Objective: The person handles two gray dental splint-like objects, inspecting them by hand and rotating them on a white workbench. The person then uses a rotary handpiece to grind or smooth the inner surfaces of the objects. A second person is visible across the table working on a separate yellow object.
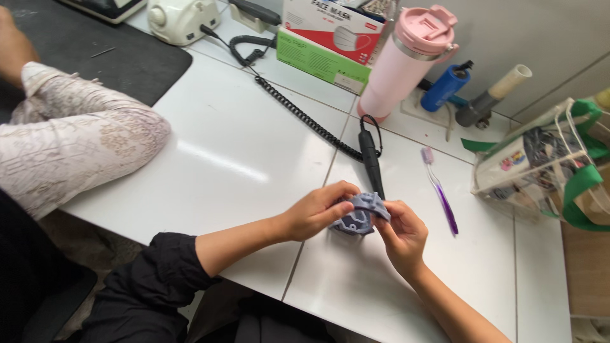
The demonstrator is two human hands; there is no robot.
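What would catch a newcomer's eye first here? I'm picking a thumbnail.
Both hands meet at the centre of the white table: the left hand and right hand grip a grey-blue moulded piece. Behind them a tall pink bottle stands by the wall, and a purple toothbrush lies to the right.

Red-white box (333, 25) apparently atop green box (321, 63).

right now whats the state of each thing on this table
grey model: held off the table in both hands
left hand: gripping the model
right hand: gripping the model
black handpiece: lying flat, corded
purple toothbrush: lying flat
pink tumbler: upright, lid shut
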